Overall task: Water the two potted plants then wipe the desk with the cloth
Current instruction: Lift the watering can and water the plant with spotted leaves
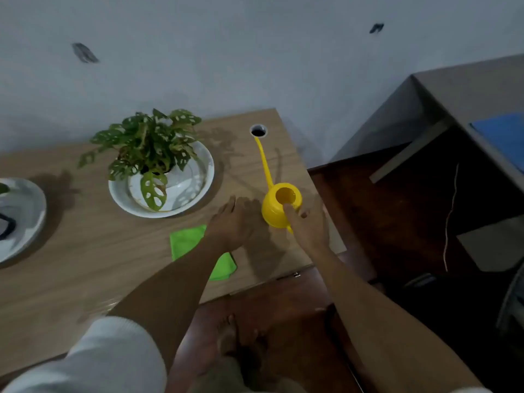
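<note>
A yellow watering can (276, 207) with a long thin spout stands on the wooden desk (85, 251) near its right edge, spout pointing away toward a round cable hole (258, 131). My right hand (307, 222) grips the can at its handle, thumb on the rim. My left hand (234, 222) lies flat and open on the desk just left of the can. A green cloth (185, 239) lies under my left forearm. A leafy potted plant (150, 148) sits in a white dish (204, 168) at the back. A second white dish (25, 211) shows at the left edge.
A grey wall rises behind the desk. To the right stands a grey table (467, 89) with a blue item (504, 131) on it and a dark space beneath. The floor (283, 307) is reddish brown, with bare feet visible.
</note>
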A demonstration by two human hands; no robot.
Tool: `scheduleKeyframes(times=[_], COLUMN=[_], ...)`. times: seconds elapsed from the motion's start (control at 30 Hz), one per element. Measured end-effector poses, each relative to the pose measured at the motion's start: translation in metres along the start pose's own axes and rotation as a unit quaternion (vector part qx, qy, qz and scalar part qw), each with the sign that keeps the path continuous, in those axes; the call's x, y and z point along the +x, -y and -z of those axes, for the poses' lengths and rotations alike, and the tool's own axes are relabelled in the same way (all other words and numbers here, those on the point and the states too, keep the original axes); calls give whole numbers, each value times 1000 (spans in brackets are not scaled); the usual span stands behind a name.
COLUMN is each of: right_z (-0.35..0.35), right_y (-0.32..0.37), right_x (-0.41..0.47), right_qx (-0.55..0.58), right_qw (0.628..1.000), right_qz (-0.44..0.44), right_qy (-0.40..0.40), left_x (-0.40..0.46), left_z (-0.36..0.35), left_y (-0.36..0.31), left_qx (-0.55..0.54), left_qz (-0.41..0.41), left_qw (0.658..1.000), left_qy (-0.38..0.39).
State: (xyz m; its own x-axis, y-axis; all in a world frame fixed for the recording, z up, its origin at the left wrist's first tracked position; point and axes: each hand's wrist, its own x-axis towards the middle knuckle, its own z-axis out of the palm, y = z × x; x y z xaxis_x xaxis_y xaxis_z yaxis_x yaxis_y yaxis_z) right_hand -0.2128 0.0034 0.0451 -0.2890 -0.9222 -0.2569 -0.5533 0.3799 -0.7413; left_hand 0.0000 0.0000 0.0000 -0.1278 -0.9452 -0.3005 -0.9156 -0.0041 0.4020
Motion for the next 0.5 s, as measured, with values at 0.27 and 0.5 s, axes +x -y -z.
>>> scheduleKeyframes(times=[0.27, 0.5], right_z=[-31, -45], right_y=[-25, -25], right_x=[21, 18], right_qx=[160, 144], right_qw=[985, 989], right_qz=[1, 41], right_qy=[63, 18], left_x=[17, 17], left_z=[-41, -56], left_y=[2, 4], left_qx=[24, 21], left_qz=[-7, -1], left_qw=[999, 999], left_qy=[47, 34])
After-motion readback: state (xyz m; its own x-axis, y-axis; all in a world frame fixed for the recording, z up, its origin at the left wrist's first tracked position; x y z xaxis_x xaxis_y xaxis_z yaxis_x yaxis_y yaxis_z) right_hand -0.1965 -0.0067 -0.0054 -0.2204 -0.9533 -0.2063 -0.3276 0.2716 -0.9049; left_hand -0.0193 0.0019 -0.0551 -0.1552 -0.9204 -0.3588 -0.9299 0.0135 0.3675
